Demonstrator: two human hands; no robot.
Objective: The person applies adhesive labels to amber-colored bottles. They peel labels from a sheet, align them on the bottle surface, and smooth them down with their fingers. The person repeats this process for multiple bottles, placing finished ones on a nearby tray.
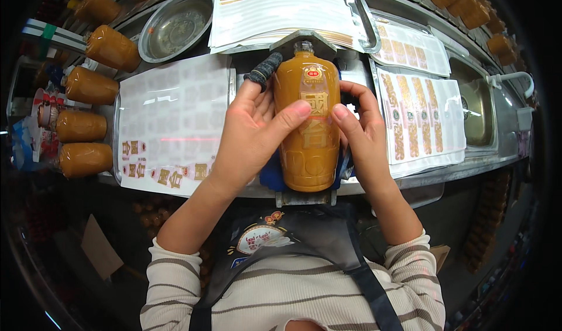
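An amber-brown bottle (310,173) lies in front of me with its neck pointing away, in a metal stand with blue padding (270,177). A decal (315,120) with a red emblem and gold characters lies along its upper face. My left hand (249,123) grips the bottle's left side, its thumb pressed on the decal; a dark knitted cover (263,71) sheathes one finger. My right hand (364,126) holds the right side, thumb at the decal's edge and fingers curled round the flank. Some fingertips are hidden behind the bottle.
On the left lies a sheet of decals (175,126), partly used, beside a row of brown bottles (88,126). A round metal basin (177,28) and a tray of striped sheets (281,12) stand behind. To the right are gold-patterned decal sheets (418,117) and a sink (477,111) with a white tap (515,78).
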